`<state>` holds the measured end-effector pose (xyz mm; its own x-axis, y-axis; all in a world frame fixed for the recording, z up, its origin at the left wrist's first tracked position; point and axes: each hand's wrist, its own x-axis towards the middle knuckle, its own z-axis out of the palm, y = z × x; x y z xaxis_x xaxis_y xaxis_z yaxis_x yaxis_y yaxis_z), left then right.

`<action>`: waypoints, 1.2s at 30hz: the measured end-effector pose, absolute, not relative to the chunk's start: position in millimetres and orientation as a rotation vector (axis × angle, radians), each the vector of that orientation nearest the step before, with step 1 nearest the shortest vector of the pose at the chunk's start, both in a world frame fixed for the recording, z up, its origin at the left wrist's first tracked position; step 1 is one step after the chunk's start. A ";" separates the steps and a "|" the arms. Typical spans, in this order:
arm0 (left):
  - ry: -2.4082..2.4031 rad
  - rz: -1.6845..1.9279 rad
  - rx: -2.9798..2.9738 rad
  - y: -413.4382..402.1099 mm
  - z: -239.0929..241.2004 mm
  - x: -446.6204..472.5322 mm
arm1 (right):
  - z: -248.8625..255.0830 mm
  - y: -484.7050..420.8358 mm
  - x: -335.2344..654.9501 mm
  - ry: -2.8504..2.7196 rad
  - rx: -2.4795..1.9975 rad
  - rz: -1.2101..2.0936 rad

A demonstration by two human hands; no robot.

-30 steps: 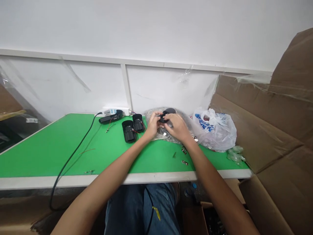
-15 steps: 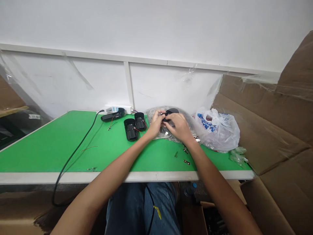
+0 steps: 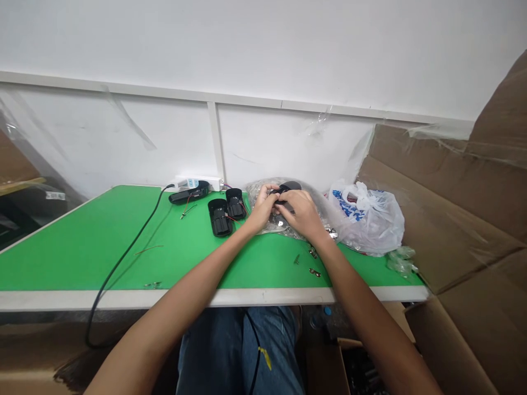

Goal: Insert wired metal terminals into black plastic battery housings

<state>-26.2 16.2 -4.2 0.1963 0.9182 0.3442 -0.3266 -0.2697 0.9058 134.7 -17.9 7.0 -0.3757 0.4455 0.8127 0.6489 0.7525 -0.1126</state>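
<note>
Both my hands meet over a clear plastic bag point(image 3: 288, 230) near the back of the green table. Between them is a black plastic housing point(image 3: 291, 186), its rounded end showing above my fingers. My left hand point(image 3: 263, 206) grips its left side with bent fingers. My right hand point(image 3: 302, 207) is closed on it from the right, thumb and fingertips pinched at its near part. What the fingertips press is hidden. Left of my hands lie two black housings, a nearer one point(image 3: 220, 218) and a farther one point(image 3: 235, 203), with red wires.
Another black housing point(image 3: 189, 193) lies by a white power strip point(image 3: 200, 182) with a black cable point(image 3: 123, 255). Small metal contacts point(image 3: 315, 272) and springs point(image 3: 297, 259) lie in front. To the right are a knotted white bag point(image 3: 370, 225) and a large cardboard box point(image 3: 453, 208).
Almost nothing differs. Both hands stay on the black housing in the same place, with only slight finger movement, and the view has shifted very slightly.
</note>
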 end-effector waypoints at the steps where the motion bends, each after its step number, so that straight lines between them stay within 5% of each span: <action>1: 0.637 1.365 1.306 17.3 -4.8 -26.1 | 6.6 -17.8 134.8 -2.033 -0.827 -0.281; 21: 0.723 1.357 1.238 8.0 3.1 -22.1 | 4.4 -20.5 128.8 -2.114 -0.891 -0.460; 36: 0.733 1.780 0.950 28.9 25.3 -47.2 | -2.8 -2.8 144.9 -1.671 -0.892 -0.353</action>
